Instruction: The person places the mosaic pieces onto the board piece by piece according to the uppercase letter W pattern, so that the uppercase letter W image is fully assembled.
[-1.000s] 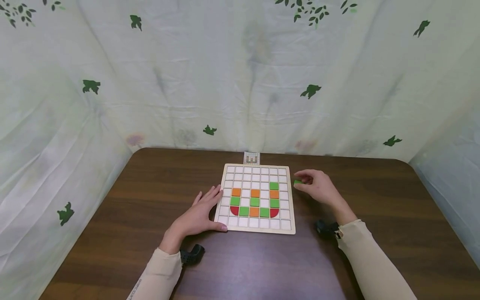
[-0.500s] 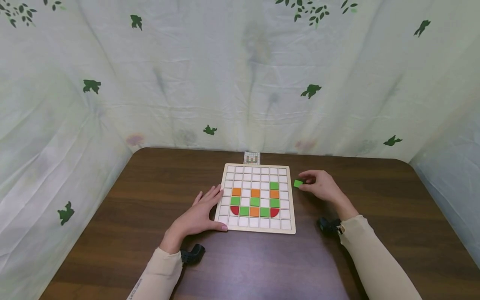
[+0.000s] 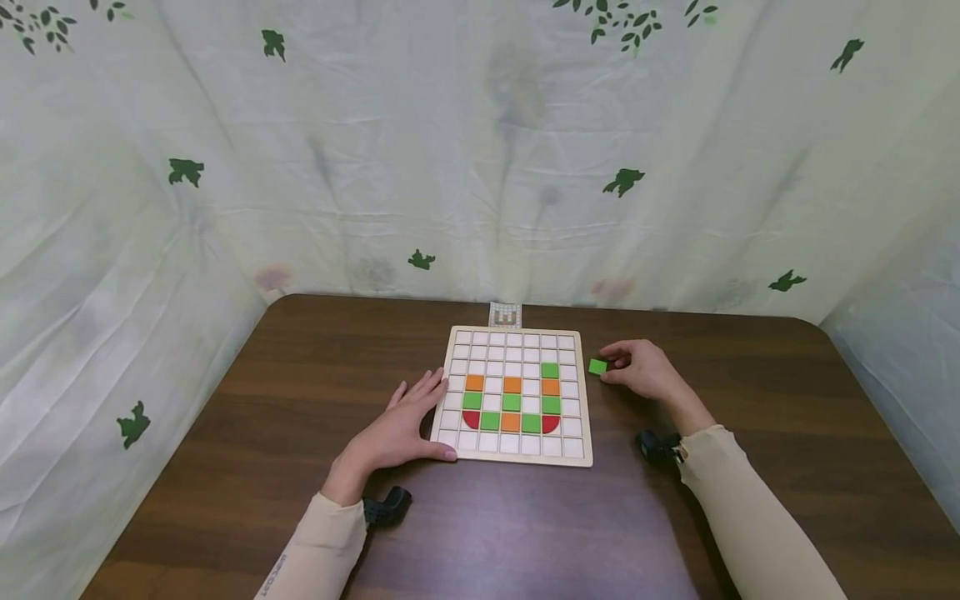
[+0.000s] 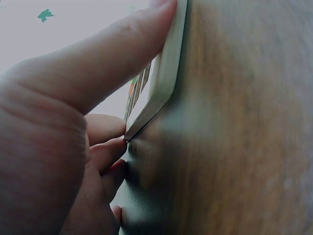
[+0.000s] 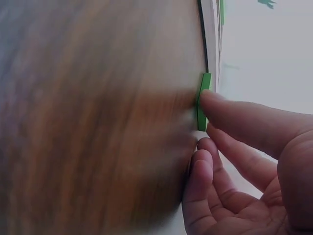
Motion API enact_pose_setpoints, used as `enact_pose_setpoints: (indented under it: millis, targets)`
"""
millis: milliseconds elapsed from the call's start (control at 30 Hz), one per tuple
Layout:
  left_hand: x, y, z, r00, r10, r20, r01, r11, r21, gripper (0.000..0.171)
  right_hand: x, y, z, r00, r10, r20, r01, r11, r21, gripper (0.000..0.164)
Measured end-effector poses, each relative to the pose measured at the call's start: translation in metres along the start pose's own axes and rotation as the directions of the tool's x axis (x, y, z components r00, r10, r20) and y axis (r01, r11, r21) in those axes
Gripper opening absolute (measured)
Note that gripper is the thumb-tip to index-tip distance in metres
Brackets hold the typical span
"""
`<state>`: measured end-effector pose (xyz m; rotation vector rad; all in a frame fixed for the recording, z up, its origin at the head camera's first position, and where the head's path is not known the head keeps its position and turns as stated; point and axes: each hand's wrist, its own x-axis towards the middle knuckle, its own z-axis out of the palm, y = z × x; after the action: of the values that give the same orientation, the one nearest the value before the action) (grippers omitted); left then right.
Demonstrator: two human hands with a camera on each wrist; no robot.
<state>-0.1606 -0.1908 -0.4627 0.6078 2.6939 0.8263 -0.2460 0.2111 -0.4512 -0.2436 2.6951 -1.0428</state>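
A square wooden grid board (image 3: 517,460) with white cells lies on the table. Green, orange and red tiles, including an orange tile (image 3: 510,422), form a pattern on it; the two red tiles each have a rounded corner. My left hand (image 3: 393,429) rests against the board's near left corner, thumb on the near rim and straight fingers along the left side. Just right of the board, my right hand (image 3: 647,371) pinches a loose green tile (image 3: 597,367) by its edge. In the right wrist view the thumb covers part of this green tile (image 5: 202,117), low at the tabletop.
Behind the board, a small printed card (image 3: 506,315) with a grid picture lies at the table's far edge. The dark wooden table (image 3: 360,333) extends to both sides. A pale curtain (image 3: 480,167) with green bird shapes hangs behind it.
My right hand has shifted slightly right, away from the board. The green tile, mostly hidden by the fingers a second ago, now shows plainly. My left hand stays at the board.
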Motion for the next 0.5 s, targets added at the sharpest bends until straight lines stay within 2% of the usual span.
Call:
enact_pose_setpoints:
  millis: [500]
  targets:
    - [-0.0006,0.0018,-0.0011,1.0,0.001,-0.001,-0.001,1.0,-0.001,0.115,0.0,-0.0009,0.0,1.0,-0.015,-0.004,0.015,0.997,-0.074,0.034]
